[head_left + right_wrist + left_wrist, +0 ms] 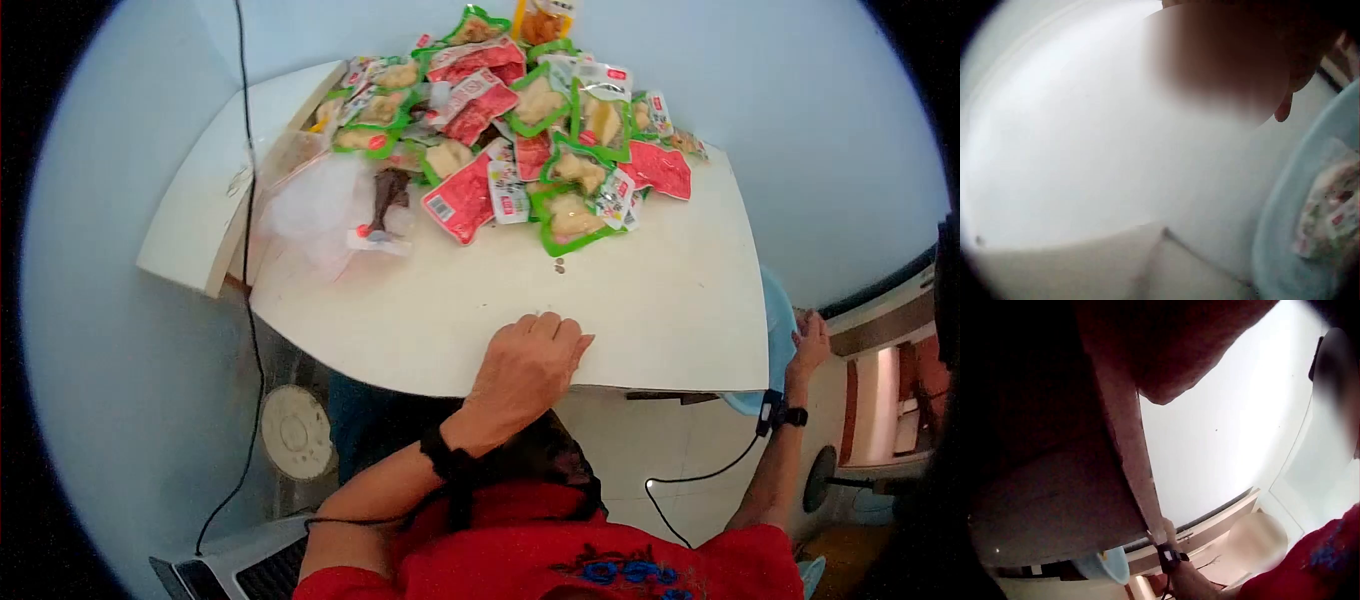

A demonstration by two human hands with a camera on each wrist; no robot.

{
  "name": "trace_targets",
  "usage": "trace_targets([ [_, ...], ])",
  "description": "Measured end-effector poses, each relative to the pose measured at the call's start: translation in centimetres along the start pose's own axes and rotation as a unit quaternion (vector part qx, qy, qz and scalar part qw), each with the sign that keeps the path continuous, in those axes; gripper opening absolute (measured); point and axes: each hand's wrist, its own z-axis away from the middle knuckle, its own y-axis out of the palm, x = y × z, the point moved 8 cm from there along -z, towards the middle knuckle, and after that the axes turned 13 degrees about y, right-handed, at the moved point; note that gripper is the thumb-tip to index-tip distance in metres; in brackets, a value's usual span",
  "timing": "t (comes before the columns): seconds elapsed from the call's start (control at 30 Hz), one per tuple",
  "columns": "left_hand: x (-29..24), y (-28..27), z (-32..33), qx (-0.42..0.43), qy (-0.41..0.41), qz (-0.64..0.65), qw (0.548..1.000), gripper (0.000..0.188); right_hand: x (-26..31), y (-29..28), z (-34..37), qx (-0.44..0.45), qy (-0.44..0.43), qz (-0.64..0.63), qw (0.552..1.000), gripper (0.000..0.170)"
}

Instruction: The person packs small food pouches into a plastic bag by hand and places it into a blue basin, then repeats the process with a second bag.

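Observation:
In the head view the left hand [530, 360] rests on the white table [660, 320] at its front edge, back upward, fingers loosely bent and no object visible in it. Beyond it lies a heap of sealed food packets, among them a green-edged packet [575, 215] and a red packet [462, 205]. Off the table's right side, the right hand [812, 345] hangs beside the light-blue basin [745, 402], with nothing visible in its fingers. The right wrist view shows packets [1329, 212] inside the basin [1275, 231], near the right hand [1285, 62], partly blurred.
A clear plastic bag [320, 215] and a dark packet [388, 200] lie on the table's left part. A black cable [252, 300] hangs down at the left, above a round stool [297, 430]. Walls stand behind and at both sides.

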Motion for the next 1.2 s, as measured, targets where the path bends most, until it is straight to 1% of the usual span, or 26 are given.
trace_targets([
  [0.07,0.5,-0.5,0.4,-0.036,-0.011,0.044,0.998,0.02,6.9,3.2,5.2,0.064,-0.026,-0.041,0.997,0.04],
  [0.13,1.2,-1.3,1.2,-0.073,-0.033,0.105,0.991,0.018,14.4,9.0,13.6,0.159,-0.084,-0.006,0.984,0.033],
  [0.17,1.5,-2.0,1.5,-0.089,-0.039,0.11,0.989,0.017,16.9,12.0,17.2,0.23,-0.106,0.02,0.967,0.032],
  [0.23,2.3,-3.4,2.3,-0.124,-0.049,0.12,0.984,0.015,20.8,17.8,25.2,0.373,-0.148,0.07,0.913,0.029],
  [0.3,3.6,-5.5,3.6,-0.143,-0.056,0.078,0.985,0.015,22.6,22.9,32.5,0.498,-0.167,0.075,0.847,0.025],
  [0.33,4.5,-6.7,4.4,-0.152,-0.061,0.055,0.985,0.014,23.0,25.4,35.9,0.557,-0.189,0.066,0.806,0.025],
  [0.37,5.5,-7.8,5.3,-0.178,-0.073,0.038,0.981,0.013,24.2,27.4,39.4,0.569,-0.309,0.075,0.759,0.025],
  [0.4,6.5,-8.9,6.2,-0.184,-0.101,0.011,0.978,0.013,24.5,29.6,42.2,0.581,-0.303,0.093,0.75,0.023],
  [0.43,7.4,-10.0,7.1,-0.19,-0.128,-0.015,0.973,0.013,25.3,31.5,45.1,0.587,-0.366,0.105,0.714,0.026],
  [0.47,8.2,-10.8,8.0,-0.201,-0.147,-0.017,0.968,0.012,24.8,34.0,46.9,0.57,-0.459,0.084,0.676,0.03],
  [0.53,9.7,-12.2,9.6,-0.222,-0.182,-0.02,0.958,0.01,24.3,37.6,50.5,0.522,-0.56,0.049,0.641,0.034],
  [0.57,9.9,-13.2,10.0,-0.236,-0.169,-0.047,0.956,0.008,23.9,39.4,51.7,0.494,-0.577,0.057,0.648,0.035],
  [0.63,10.0,-14.8,10.9,-0.258,-0.146,-0.099,0.95,0.008,22.9,42.3,53.2,0.436,-0.604,0.075,0.663,0.036],
  [0.73,11.0,-16.0,12.0,-0.262,-0.165,-0.141,0.94,0.019,22.0,46.0,54.3,0.418,-0.623,0.121,0.651,0.031],
  [0.83,12.2,-17.2,12.1,-0.274,-0.175,-0.137,0.936,0.04,21.8,47.2,54.8,0.471,-0.616,0.13,0.618,0.025],
  [0.93,12.9,-18.9,10.8,-0.301,-0.165,-0.141,0.929,0.061,22.2,48.8,54.2,0.601,-0.457,0.239,0.61,0.025],
  [1.03,14.3,-18.7,8.9,-0.228,-0.153,-0.162,0.948,0.07,23.6,50.8,52.6,0.632,-0.344,0.197,0.665,0.024],
  [1.07,14.9,-18.1,8.6,-0.192,-0.164,-0.17,0.953,0.07,24.8,51.2,52.7,0.601,-0.399,0.192,0.665,0.026],
  [1.13,16.4,-16.2,8.5,-0.119,-0.187,-0.187,0.957,0.07,25.6,51.7,53.5,0.518,-0.523,0.137,0.662,0.026],
  [1.17,17.0,-15.5,8.7,-0.104,-0.195,-0.18,0.958,0.069,25.7,51.9,54.0,0.472,-0.58,0.107,0.655,0.026],
  [1.2,17.4,-14.9,8.9,-0.088,-0.204,-0.174,0.959,0.069,25.2,52.7,54.6,0.432,-0.608,0.183,0.641,0.03],
])
